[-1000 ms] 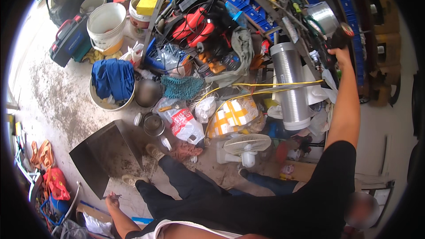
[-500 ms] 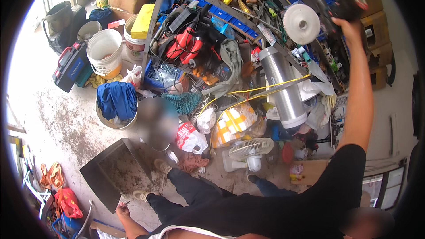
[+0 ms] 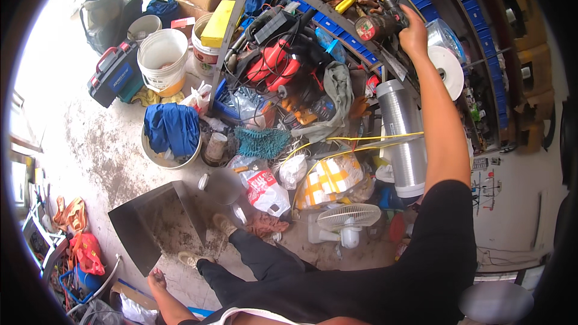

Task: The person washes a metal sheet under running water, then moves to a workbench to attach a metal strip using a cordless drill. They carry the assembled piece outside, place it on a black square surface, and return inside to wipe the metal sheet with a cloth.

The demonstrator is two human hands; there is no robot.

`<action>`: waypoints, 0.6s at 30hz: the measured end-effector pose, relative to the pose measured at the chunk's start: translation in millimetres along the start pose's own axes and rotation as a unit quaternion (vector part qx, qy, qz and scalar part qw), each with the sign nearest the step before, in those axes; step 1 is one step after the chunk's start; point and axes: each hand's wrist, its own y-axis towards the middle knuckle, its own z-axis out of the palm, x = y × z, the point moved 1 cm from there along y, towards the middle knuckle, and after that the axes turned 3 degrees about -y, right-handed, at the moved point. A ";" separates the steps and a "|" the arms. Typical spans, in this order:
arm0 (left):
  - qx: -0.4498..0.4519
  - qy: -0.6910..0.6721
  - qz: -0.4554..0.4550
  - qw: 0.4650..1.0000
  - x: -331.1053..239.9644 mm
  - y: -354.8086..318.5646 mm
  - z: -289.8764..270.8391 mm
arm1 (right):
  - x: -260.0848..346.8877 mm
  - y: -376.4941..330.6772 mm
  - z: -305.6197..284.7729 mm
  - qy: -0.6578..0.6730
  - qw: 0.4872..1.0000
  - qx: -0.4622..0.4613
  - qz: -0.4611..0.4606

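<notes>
Power tool (image 3: 378,24), dark and rust-brown, likely an angle grinder, lying on the cluttered shelf (image 3: 337,12) above the ribbed metal duct (image 3: 402,138). Right hand (image 3: 414,31) is closed over its rear body. Judged heavy, rigid and grimy; best gripped around the barrel. Left hand (image 3: 158,278) hangs free and loosely open, well below the duct, beside the metal box (image 3: 159,225).

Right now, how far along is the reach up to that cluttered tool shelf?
Done: the right hand is raised to the shelf and grips a dark, rusty tool. In hand: that tool, not yet clear of the shelf. Left: bringing it down. The left hand hangs low by the metal box, holding nothing.
</notes>
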 end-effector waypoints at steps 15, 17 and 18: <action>0.050 -0.022 -0.020 0.998 1.1 22.9 -12.5 | -19.6 15.9 -7.9 0.554 0.554 0.232 0.577; 0.003 -0.008 0.006 1.000 0.0 5.3 -7.0 | -16.1 11.4 -28.9 0.636 0.536 0.157 0.532; 0.021 -0.005 -0.007 1.000 -1.4 20.0 -15.8 | -14.1 6.8 -37.4 0.649 0.553 0.137 0.504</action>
